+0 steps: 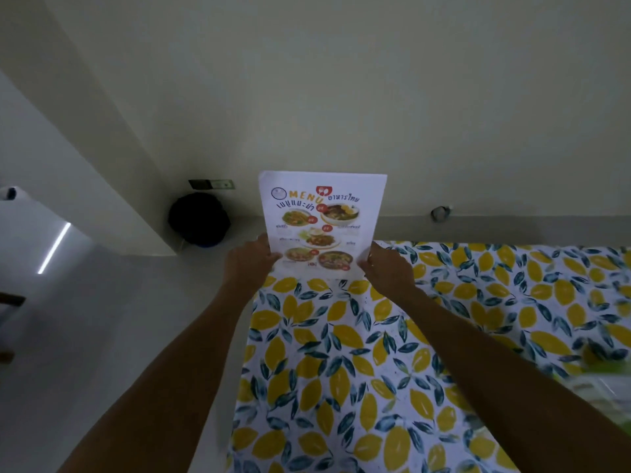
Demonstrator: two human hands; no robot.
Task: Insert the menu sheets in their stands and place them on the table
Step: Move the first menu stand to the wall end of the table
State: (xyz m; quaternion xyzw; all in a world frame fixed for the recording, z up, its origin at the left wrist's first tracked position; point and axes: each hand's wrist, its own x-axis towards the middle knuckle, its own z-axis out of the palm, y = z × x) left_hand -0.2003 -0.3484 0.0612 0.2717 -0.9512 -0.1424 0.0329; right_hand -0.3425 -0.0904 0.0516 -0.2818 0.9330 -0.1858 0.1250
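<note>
A white menu sheet [321, 213] with food pictures and the word MENU stands upright near the far left corner of the table [341, 353], which wears a lemon-print cloth. My left hand [251, 261] grips its lower left edge and my right hand [386, 268] grips its lower right edge. Below the hands a faint clear band, possibly the base of a transparent stand, shows at the sheet's bottom; I cannot tell whether the sheet sits inside a stand.
A dark round bag or bin [199, 218] sits on the floor by the wall, left of the sheet. A blurred pale green and clear object [601, 387] lies at the table's right edge. A wall runs close behind the table.
</note>
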